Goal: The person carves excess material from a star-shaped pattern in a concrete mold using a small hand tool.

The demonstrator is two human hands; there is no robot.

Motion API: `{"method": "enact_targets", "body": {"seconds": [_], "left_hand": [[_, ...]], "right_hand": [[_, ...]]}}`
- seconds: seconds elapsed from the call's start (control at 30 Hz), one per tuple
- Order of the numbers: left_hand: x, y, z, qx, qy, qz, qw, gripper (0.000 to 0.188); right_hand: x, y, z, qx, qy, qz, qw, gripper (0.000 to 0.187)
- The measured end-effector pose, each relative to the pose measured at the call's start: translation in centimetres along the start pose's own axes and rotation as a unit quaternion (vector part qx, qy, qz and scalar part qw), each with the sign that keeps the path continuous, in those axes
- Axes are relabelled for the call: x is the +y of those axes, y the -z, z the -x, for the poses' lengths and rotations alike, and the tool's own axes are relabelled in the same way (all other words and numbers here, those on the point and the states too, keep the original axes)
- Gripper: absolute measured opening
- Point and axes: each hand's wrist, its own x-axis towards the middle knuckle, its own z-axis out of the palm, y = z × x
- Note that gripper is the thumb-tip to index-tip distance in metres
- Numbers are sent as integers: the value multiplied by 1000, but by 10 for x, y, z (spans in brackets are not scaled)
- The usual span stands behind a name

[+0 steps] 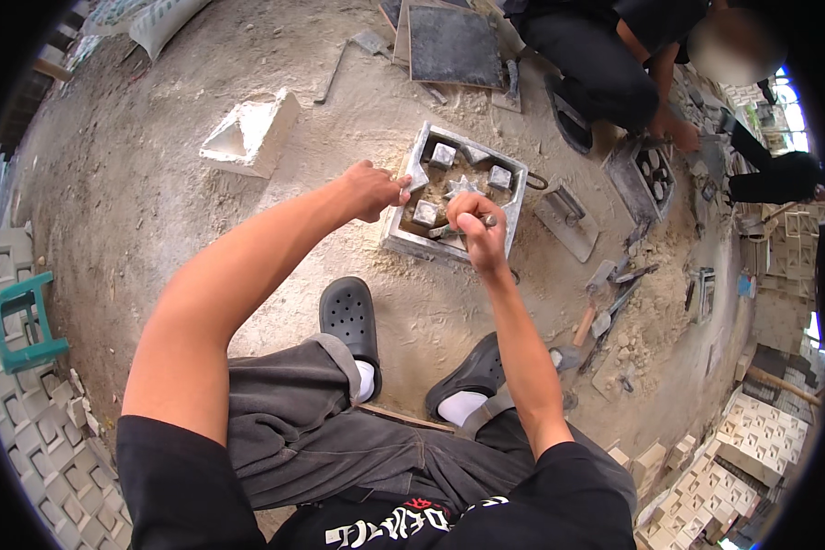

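A square metal mold [401,240] sits on the dusty ground before me. Inside it, sandy material surrounds several small raised blocks [443,156] and a star-shaped piece [465,186] in the middle. My left hand [376,190] is at the mold's left side, fingers apart and nothing visible in them. Closed over the near part of the mold, my right hand [478,234] grips a slim tool [490,220]. The tool's end shows past the fist, and its working tip is partly hidden close to the near block [424,214].
A white hollow block [257,137] lies at the left. A flat trowel [566,218] rests right of the mold, with a hammer [594,298] and other tools nearer me. At upper right a person [605,64] crouches by another mold [637,183]. A green stool [29,321] stands far left.
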Motion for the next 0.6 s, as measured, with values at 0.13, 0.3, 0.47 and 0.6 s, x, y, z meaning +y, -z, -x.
{"method": "enact_targets", "body": {"seconds": [0.13, 0.3, 0.47, 0.6], "left_hand": [[-1, 2, -2, -3, 5, 8, 1000, 61], [-2, -5, -2, 7, 14, 25, 1000, 61], [-4, -5, 3, 12, 6, 25, 1000, 60], [3, -4, -5, 12, -2, 21, 1000, 60]], "right_hand": [[-12, 15, -5, -165, -128, 23, 978, 33], [-32, 15, -16, -113, -84, 3, 990, 42], [-55, 8, -12, -18, -1, -14, 1000, 40], [12, 33, -2, -5, 3, 67, 998, 41]]}}
